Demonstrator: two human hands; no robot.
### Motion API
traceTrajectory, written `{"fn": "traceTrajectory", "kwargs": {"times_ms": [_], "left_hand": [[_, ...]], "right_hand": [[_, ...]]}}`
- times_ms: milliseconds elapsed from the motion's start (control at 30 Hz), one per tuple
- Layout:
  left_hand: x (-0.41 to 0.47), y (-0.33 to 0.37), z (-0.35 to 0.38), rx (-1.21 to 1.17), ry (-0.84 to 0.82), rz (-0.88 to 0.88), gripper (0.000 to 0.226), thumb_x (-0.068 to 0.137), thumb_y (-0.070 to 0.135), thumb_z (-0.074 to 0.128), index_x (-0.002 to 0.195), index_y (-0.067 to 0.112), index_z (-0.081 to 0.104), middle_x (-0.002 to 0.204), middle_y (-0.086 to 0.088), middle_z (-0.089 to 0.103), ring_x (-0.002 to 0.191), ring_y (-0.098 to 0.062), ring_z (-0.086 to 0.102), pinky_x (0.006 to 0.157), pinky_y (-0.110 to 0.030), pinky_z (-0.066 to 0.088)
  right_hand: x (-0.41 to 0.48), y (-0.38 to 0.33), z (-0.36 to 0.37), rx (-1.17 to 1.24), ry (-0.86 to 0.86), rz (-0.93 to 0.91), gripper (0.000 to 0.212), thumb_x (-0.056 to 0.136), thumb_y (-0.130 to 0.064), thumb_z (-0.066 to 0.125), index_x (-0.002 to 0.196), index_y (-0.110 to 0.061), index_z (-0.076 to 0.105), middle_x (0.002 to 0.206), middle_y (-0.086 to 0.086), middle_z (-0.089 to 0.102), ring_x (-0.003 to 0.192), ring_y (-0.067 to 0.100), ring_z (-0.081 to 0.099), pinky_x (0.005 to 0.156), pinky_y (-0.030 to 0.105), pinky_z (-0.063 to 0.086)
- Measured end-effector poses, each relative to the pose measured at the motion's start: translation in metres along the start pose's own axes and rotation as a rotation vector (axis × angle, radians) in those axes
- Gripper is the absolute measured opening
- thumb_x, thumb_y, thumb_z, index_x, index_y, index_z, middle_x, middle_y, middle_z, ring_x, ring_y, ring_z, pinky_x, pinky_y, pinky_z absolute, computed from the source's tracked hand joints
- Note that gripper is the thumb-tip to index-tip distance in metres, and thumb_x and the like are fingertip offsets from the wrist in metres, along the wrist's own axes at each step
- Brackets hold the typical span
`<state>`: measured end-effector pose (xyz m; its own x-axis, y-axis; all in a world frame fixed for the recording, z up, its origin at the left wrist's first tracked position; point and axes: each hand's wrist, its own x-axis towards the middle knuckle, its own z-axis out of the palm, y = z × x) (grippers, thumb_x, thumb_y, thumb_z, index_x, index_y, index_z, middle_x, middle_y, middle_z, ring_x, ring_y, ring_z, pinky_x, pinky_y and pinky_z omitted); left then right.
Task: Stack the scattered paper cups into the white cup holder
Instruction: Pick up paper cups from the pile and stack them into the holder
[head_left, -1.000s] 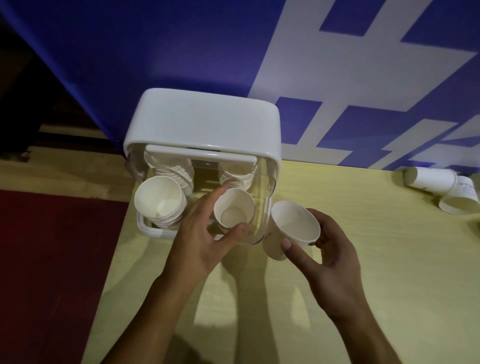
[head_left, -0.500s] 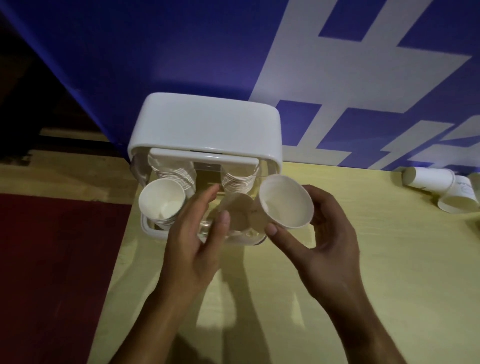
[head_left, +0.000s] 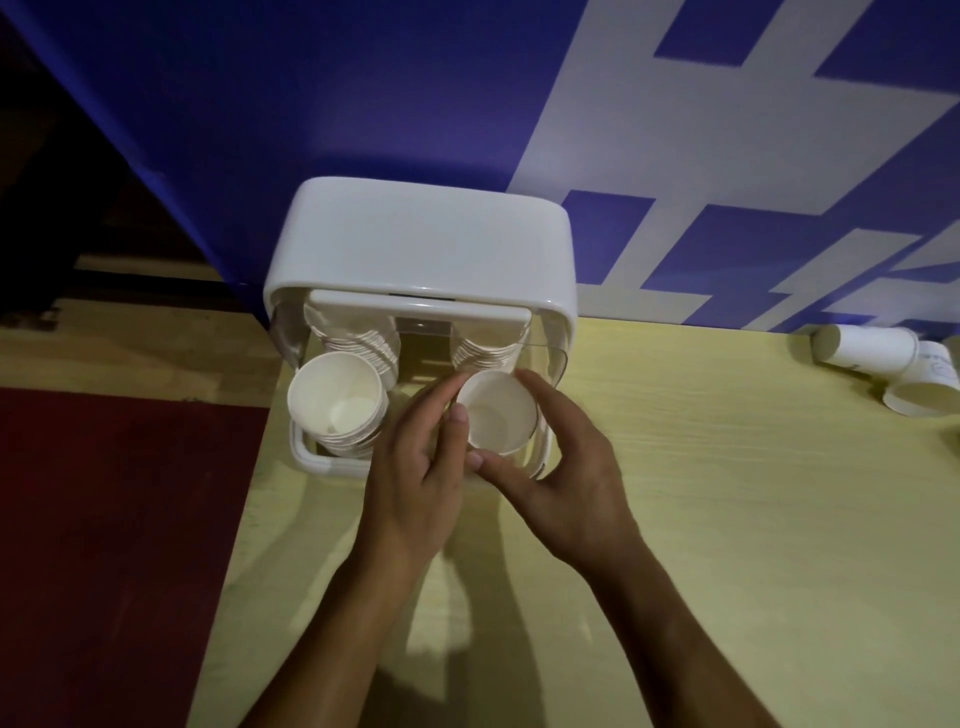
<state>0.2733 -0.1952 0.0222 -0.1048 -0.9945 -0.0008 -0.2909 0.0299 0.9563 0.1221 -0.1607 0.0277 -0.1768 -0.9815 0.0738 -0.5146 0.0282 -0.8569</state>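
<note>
Off to the left, past the desk edge, the floor (head_left: 119, 545) is dark red. The pale yellow desk (head_left: 727, 519) carries the white holder (head_left: 415, 239) at its back left corner, close against the blue-and-white wall (head_left: 675, 130). Inside the holder's clear front, the left stack (head_left: 336, 402) of nested cups sits mouth up and tilted toward me, with another stack (head_left: 363, 343) behind it (only the ribbed rims show through the plastic). The left hand (head_left: 415, 483) reaches in from below, its fingers lying against the left side of the cup (head_left: 497, 413) at the holder's front right slot; whether it truly pinches the rim or just steadies it, I cannot tell. That cup stands mouth up, right in front of the rear right stack (head_left: 485, 351), and looks to be sitting on or in other cups there, though the hands hide its lower part. The right hand (head_left: 566, 478) curls around the cup from the right and below, thumb at its near edge and fingers up its far side, gripping it. Both forearms run down to the bottom of the view. Well apart, at the far right edge of the desk, loose cups (head_left: 888, 371) lie on their sides, touching one another.
</note>
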Motion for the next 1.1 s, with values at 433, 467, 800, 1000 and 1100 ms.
{"fn": "traceTrajectory", "kwargs": {"times_ms": [433, 467, 800, 1000, 1100], "left_hand": [[0.002, -0.017, -0.002, 0.061, -0.038, -0.093, 0.037, 0.109, 0.029, 0.05, 0.144, 0.036, 0.059, 0.136, 0.019, 0.064, 0.124, 0.002, 0.06, 0.102, -0.023, 0.051], [0.002, -0.015, -0.003, 0.064, -0.035, -0.086, 0.037, 0.108, 0.03, 0.051, 0.144, 0.036, 0.059, 0.135, 0.02, 0.064, 0.124, 0.005, 0.058, 0.103, -0.022, 0.051], [-0.033, 0.05, 0.032, 0.086, -0.033, 0.364, 0.033, 0.101, 0.028, 0.053, 0.126, 0.014, 0.069, 0.13, 0.01, 0.067, 0.127, -0.002, 0.058, 0.105, -0.014, 0.042], [-0.019, 0.086, 0.19, 0.101, -0.338, 0.343, 0.034, 0.099, 0.036, 0.057, 0.129, 0.025, 0.068, 0.126, 0.021, 0.064, 0.117, 0.003, 0.06, 0.096, -0.019, 0.051], [-0.011, 0.102, 0.288, 0.197, -0.462, 0.322, 0.037, 0.1, 0.041, 0.057, 0.133, 0.027, 0.064, 0.131, 0.016, 0.062, 0.116, -0.003, 0.059, 0.095, -0.028, 0.054]], "right_hand": [[0.001, 0.01, 0.008, -0.073, -0.03, 0.004, 0.069, 0.088, -0.05, 0.077, 0.146, -0.021, 0.056, 0.141, -0.01, 0.062, 0.131, 0.002, 0.055, 0.106, 0.025, 0.048], [0.0, 0.009, 0.008, -0.075, -0.03, 0.015, 0.071, 0.087, -0.052, 0.077, 0.147, -0.022, 0.055, 0.142, -0.011, 0.062, 0.131, 0.0, 0.054, 0.107, 0.024, 0.047], [-0.053, 0.035, -0.087, -0.062, 0.227, 0.32, 0.045, 0.09, -0.051, 0.071, 0.132, -0.04, 0.063, 0.124, -0.033, 0.063, 0.115, -0.019, 0.055, 0.091, 0.008, 0.047], [-0.092, 0.107, -0.204, 0.046, 0.502, 0.542, 0.031, 0.095, -0.027, 0.075, 0.125, -0.028, 0.07, 0.107, -0.015, 0.076, 0.101, -0.006, 0.069, 0.09, 0.019, 0.056], [-0.112, 0.148, -0.262, 0.096, 0.591, 0.645, 0.03, 0.095, -0.023, 0.074, 0.125, -0.021, 0.072, 0.099, -0.014, 0.078, 0.096, -0.003, 0.072, 0.088, 0.016, 0.056]]}}
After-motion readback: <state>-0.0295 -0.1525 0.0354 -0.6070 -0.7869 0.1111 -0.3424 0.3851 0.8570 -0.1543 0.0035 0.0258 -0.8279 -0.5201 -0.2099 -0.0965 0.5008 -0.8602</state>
